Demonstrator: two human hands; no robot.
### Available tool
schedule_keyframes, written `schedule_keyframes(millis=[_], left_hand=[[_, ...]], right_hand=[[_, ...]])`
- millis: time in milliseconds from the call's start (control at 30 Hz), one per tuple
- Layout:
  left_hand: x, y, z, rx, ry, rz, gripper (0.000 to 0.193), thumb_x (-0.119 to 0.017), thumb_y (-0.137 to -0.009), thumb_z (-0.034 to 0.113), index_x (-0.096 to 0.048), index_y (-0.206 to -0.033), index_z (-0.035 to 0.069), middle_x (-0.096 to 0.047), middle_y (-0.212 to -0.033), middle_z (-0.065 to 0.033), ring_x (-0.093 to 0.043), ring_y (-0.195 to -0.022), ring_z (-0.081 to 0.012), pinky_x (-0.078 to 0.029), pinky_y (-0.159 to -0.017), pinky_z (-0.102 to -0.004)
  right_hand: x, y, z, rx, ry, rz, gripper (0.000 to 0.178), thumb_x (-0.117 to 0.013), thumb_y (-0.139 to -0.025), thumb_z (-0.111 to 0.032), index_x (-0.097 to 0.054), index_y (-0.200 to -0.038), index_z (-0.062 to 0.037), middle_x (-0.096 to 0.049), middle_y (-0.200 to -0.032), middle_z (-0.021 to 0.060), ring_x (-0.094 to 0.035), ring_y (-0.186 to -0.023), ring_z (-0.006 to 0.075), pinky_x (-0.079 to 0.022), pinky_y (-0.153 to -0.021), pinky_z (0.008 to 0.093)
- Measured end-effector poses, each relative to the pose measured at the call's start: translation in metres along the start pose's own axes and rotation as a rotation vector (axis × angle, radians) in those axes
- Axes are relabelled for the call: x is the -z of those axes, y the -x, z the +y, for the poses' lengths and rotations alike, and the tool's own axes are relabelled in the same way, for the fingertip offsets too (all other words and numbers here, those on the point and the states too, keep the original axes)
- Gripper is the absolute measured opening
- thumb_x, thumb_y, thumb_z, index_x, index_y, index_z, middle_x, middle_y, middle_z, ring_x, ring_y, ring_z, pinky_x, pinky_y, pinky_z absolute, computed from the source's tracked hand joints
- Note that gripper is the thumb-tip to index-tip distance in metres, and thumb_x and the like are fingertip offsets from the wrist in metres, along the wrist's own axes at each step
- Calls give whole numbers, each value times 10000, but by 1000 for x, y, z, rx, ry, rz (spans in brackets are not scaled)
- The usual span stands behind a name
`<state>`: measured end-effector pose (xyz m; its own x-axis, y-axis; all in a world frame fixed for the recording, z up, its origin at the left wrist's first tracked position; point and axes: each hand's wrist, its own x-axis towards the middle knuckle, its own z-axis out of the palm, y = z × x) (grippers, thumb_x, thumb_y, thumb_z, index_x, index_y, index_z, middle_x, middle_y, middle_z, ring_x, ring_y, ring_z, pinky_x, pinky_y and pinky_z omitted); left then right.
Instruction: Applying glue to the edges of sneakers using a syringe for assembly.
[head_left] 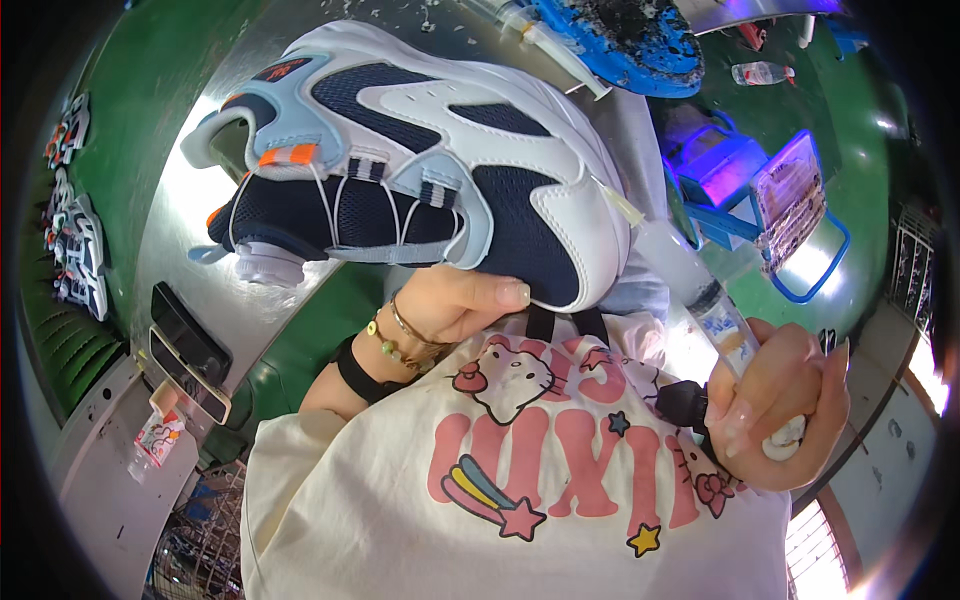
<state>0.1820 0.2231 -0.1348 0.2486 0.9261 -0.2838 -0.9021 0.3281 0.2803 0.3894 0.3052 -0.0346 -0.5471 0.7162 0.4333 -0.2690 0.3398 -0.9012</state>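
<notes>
A white, navy and pale blue sneaker (400, 110) with orange tabs and thin elastic laces is held up on its side in front of me. My left hand (455, 305) grips it from below near the toe, thumb on the navy mesh. The palm and other fingers are partly hidden behind the shoe. My right hand (785, 400) is closed round a clear plastic syringe (690, 275), its plunger end in the palm. The syringe's pale tip meets the white edge of the toe; whether it touches or just overlaps I cannot tell.
Another syringe (555, 50) lies by a blue, dark-crusted dish (685, 75) on the metal table (175, 235). A phone (190, 335) rests at the left edge. Several sneakers (75, 245) stand far left. A blue chair (800, 205) and a plastic bottle (760, 73) are at right.
</notes>
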Motion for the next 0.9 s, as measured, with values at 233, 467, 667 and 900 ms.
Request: schedule_keyframes(millis=[233, 467, 667, 900], left_hand=[[-13, -34, 8, -15, -86, -22, 721, -686, -660, 58, -327, -1286, 53, -352, -1299, -115, -321, -1207, -243, -269, -1009, -410], [-21, -56, 11, -72, -148, -38, 898, -738, -623, 147, -230, -1362, 102, -221, -1418, -97, -156, -1335, -254, -149, -1080, -457], [-25, -72, 16, -155, -186, -81, 825, -708, -649, 133, -268, -1347, 111, -266, -1400, -69, -170, -1327, -246, -148, -1083, -452], [-39, -74, 21, -241, -50, -8, 628, -635, -751, 127, -336, -1301, 70, -367, -1335, -82, -319, -1255, -238, -244, -1067, -408]], right_hand=[[-17, -17, 8, -16, 66, 91, 128, -353, -841, -8, -343, -951, 56, -509, -547, 66, -412, -391, 135, -353, -363, 281], [-14, -19, -1, -39, 117, 171, 118, -312, -859, -54, -386, -800, 17, -526, -539, 74, -402, -363, 140, -342, -347, 283], [-12, -17, 2, -65, 139, 229, 262, -276, -875, -94, -422, -671, -15, -542, -532, 81, -393, -339, 144, -333, -334, 284], [-21, -17, -7, -64, 147, 292, 446, -235, -893, -140, -465, -520, -53, -560, -523, 90, -382, -311, 148, -322, -319, 286]])
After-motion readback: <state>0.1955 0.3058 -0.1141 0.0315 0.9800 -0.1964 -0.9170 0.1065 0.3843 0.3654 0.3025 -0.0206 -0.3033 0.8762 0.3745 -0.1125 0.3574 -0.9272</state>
